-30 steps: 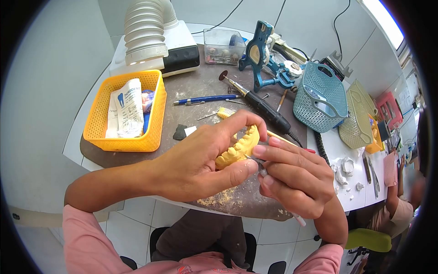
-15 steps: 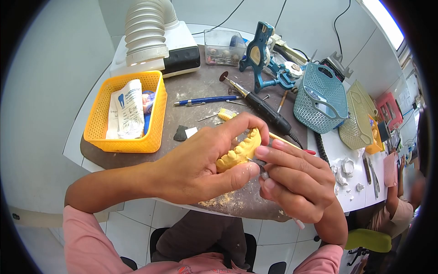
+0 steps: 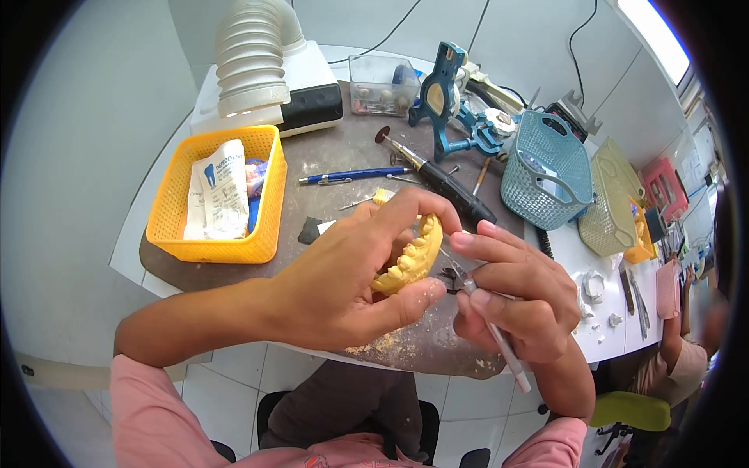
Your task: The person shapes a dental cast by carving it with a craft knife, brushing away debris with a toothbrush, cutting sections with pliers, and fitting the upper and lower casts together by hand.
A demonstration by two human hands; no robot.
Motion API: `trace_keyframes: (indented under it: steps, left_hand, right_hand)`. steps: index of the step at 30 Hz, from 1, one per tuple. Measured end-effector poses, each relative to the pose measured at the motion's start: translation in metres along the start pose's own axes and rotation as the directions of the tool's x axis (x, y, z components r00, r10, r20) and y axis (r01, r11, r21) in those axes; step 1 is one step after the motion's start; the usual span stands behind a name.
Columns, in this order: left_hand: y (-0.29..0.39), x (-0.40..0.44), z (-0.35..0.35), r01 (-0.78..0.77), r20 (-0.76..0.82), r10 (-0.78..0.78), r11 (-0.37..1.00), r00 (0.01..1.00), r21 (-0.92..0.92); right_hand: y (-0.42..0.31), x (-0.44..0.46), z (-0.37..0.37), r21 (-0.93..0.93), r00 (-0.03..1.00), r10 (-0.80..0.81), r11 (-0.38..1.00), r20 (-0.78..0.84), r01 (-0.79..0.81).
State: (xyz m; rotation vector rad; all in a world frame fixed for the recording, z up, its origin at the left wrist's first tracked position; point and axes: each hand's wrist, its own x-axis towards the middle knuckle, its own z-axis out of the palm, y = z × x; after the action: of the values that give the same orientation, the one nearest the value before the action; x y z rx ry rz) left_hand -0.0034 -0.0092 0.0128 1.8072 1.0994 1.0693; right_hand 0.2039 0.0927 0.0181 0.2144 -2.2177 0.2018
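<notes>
My left hand (image 3: 351, 281) is closed around a yellow dental cast (image 3: 413, 257), its row of teeth tilted up, with the thumb low and the index finger over the top. Just right of it, my right hand (image 3: 523, 296) grips a slim craft knife (image 3: 499, 343) with a silver front and a pale pinkish handle. Its thin tip points at the cast's right side; whether it touches I cannot tell. Beyond the left hand, a smaller yellow toothed piece (image 3: 383, 196) lies partly hidden on the brown mat. Pale yellow shavings (image 3: 390, 343) are scattered beneath the hands.
A yellow basket (image 3: 273, 210) with packets stands left. Behind lie a blue mechanical pencil (image 3: 355, 175) and a rotary handpiece (image 3: 449, 187). Farther back are a blue articulator (image 3: 449, 101), a clear box (image 3: 382, 82) and a blue-green basket (image 3: 546, 175). Another person (image 3: 671, 355) sits at far right.
The right hand has drawn slightly right and down from the cast, and the knife's handle has swung into view. The cast has tipped more upright in the left hand.
</notes>
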Motion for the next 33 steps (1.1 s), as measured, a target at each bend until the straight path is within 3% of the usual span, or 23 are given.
trace_keyframes:
  steps: [4, 9, 15, 24, 27, 30, 33]
  left_hand:
    - [-0.005, 0.0, 0.001, -0.102, -0.073, 0.119, 0.975, 0.99, 0.199]
    - [-0.01, 0.001, 0.003, -0.18, -0.081, 0.212, 0.938, 0.974, 0.296]
    - [-0.002, -0.002, -0.002, -0.039, -0.004, 0.041, 0.967, 0.999, 0.251]
    - [-0.011, 0.0, 0.001, -0.173, -0.023, 0.188, 0.942, 0.982, 0.288]
    - [-0.009, -0.001, 0.0, -0.176, -0.025, 0.191, 0.941, 0.981, 0.288]
    - [-0.005, -0.003, -0.001, -0.043, -0.01, 0.045, 0.979, 0.999, 0.201]
    - [-0.008, -0.002, 0.001, -0.094, -0.01, 0.097, 0.978, 0.995, 0.187]
  right_hand:
    - [0.0, 0.0, 0.0, 0.022, 1.0, 0.0, 1.0, 0.014, -0.001]
    - [-0.003, 0.001, -0.001, 0.015, 0.998, 0.024, 1.0, 0.054, -0.025]
    - [-0.001, 0.001, -0.003, 0.031, 0.994, 0.045, 0.998, 0.101, -0.048]
    - [0.0, 0.003, -0.004, 0.052, 0.993, 0.033, 0.998, 0.111, -0.039]
    - [0.0, 0.003, -0.004, 0.049, 0.994, 0.024, 0.998, 0.109, -0.029]
    - [0.001, 0.003, -0.004, 0.043, 0.993, 0.011, 0.999, 0.117, -0.016]
    - [0.002, 0.003, -0.004, 0.045, 0.992, -0.001, 0.999, 0.124, -0.004]
